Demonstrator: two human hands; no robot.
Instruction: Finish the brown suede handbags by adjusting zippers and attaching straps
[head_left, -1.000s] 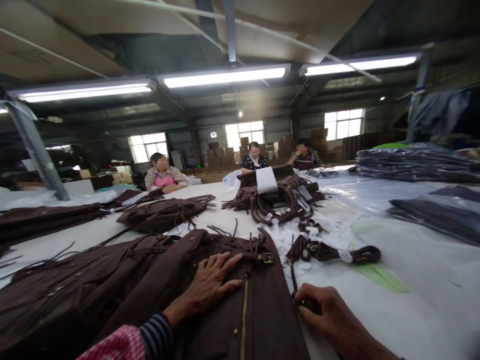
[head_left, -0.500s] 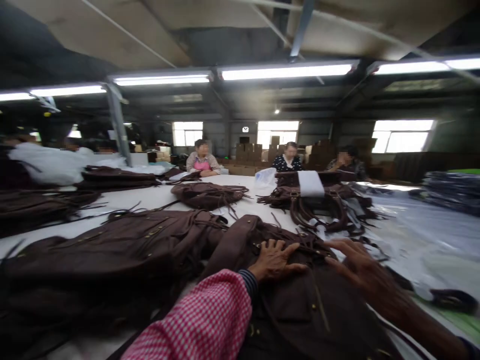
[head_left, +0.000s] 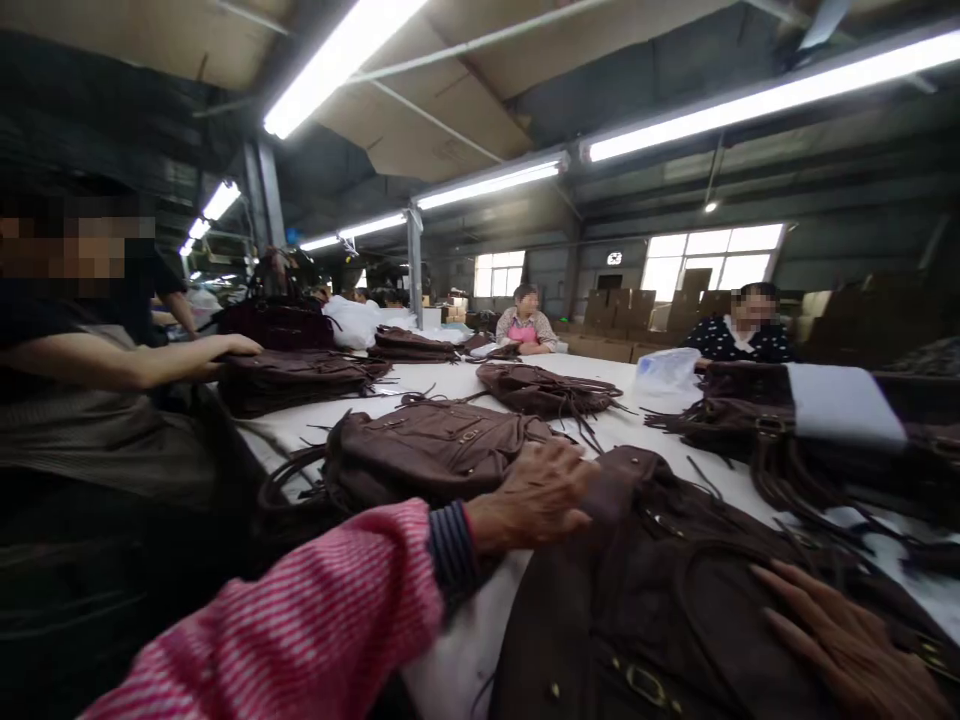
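Observation:
A dark brown leather bag [head_left: 622, 590] with brass-coloured buckles lies in front of me. My right hand [head_left: 855, 640] rests on it, fingers stretched out flat over its front near a curved strap. Between this bag and a second brown bag [head_left: 435, 440] hovers my left hand [head_left: 536, 495], in a pink checked sleeve. Its fingers are loosely bent and apart, somewhat blurred, with nothing seen in them. Whether it touches the leather beneath is hard to make out.
Another brown bag [head_left: 544, 388] lies farther back on the white table [head_left: 442, 380]. At right, bags with handles [head_left: 757, 420] carry a white sheet [head_left: 844, 400]. Clear plastic [head_left: 667, 375] sits nearby. A co-worker's hand [head_left: 241, 345] touches a bag stack [head_left: 300, 380] at left.
My view has swung left, bringing a co-worker into sight. My left hand has lifted off the front bag and moved left towards the neighbouring bag; my right hand now lies flat on the front bag.

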